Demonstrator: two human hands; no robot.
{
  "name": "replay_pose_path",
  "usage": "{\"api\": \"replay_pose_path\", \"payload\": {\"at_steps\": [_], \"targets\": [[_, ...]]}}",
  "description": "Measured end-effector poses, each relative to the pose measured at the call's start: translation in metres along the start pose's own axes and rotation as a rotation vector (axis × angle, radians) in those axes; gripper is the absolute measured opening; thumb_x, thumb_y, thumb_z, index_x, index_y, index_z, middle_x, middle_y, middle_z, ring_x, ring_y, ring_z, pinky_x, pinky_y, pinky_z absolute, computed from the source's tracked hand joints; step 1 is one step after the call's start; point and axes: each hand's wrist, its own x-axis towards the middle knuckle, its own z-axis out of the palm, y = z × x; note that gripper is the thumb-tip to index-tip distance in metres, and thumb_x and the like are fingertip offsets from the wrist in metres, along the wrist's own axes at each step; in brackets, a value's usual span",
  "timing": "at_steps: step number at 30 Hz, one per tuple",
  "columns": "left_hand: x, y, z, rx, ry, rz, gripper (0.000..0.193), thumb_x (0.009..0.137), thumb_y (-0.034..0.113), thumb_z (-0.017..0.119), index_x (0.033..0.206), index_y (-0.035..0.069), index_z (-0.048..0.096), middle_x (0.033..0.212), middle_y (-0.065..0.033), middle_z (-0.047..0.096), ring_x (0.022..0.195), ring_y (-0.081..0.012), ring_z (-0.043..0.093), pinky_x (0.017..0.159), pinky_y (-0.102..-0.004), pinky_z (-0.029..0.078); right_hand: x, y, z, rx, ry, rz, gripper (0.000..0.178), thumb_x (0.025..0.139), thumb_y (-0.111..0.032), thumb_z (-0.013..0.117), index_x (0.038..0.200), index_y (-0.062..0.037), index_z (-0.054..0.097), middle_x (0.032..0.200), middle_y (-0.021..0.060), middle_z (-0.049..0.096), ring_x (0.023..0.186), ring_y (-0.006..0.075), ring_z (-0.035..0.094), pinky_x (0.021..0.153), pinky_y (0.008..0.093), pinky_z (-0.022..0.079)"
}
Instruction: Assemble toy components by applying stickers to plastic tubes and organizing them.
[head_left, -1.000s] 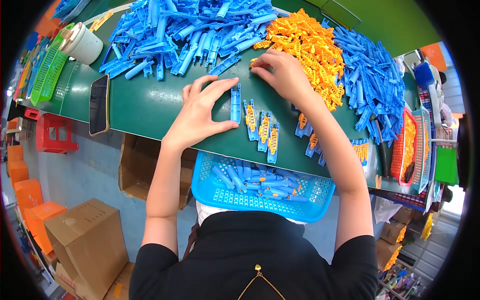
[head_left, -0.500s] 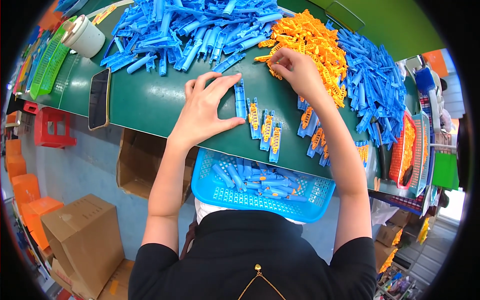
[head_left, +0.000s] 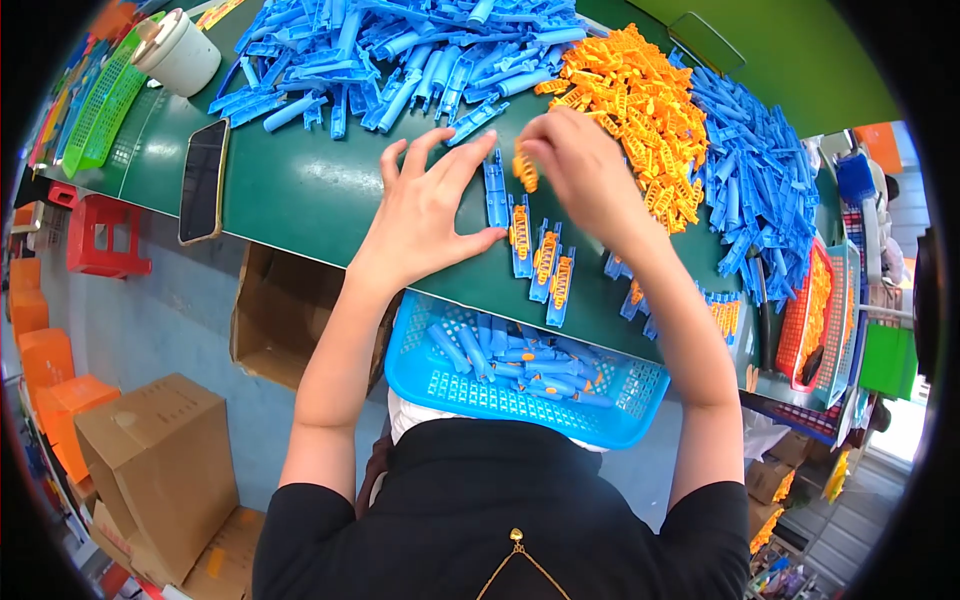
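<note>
My left hand [head_left: 425, 215] braces an unfilled blue plastic half-shell [head_left: 497, 190] on the green table, thumb at its near end and index finger at its far end. The other fingers are spread. Just right of that shell, my right hand [head_left: 580, 165] pinches a small ribbed orange plastic piece [head_left: 525, 170] above the table. Beside the held shell, in a slanting row, lie several blue half-shells [head_left: 543, 262] with orange pieces set inside. More filled shells [head_left: 722, 312] lie partly hidden under my right forearm.
Heaps of blue shells [head_left: 400, 50] and orange pieces [head_left: 640, 110] cover the far table [head_left: 300, 180]. Another blue heap [head_left: 765, 180] is at right. A phone [head_left: 203, 180] lies at left near a white pot [head_left: 180, 55]. A blue basket [head_left: 420, 385] of closed blue parts sits before me.
My right hand has come left from the orange heap, bringing an orange piece close to the blue half-shell. My left hand stays at the shell.
</note>
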Motion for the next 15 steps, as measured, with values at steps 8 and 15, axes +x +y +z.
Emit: {"api": "replay_pose_path", "payload": {"at_steps": [8, 15], "targets": [[0.000, 0.000, 0.003, 0.030, 0.004, 0.007, 0.090, 0.067, 0.036, 0.081, 0.143, 0.013, 0.039, 0.132, -0.0053, 0.057, 0.132, -0.0291, 0.038, 0.108, -0.0549, 0.020, -0.007, -0.012, 0.033, -0.079, -0.009, -0.032, 0.008, 0.088, -0.009, 0.060, 0.090, -0.0016, 0.056, 0.087, 0.0133, 0.054, 0.085, 0.0326, 0.055, 0.076, 0.0423, 0.046], [0.000, -0.002, 0.004, 0.030, 0.005, 0.005, 0.091, 0.067, 0.036, 0.081, 0.145, 0.013, 0.038, 0.130, -0.0052, 0.058, 0.131, -0.0289, 0.038, 0.108, -0.0553, 0.020, -0.006, -0.013, 0.038, -0.164, -0.009, -0.061, 0.009, 0.087, -0.009, 0.060, 0.093, -0.0023, 0.057, 0.087, 0.0129, 0.055, 0.084, 0.0313, 0.056, 0.076, 0.0403, 0.047]]}}
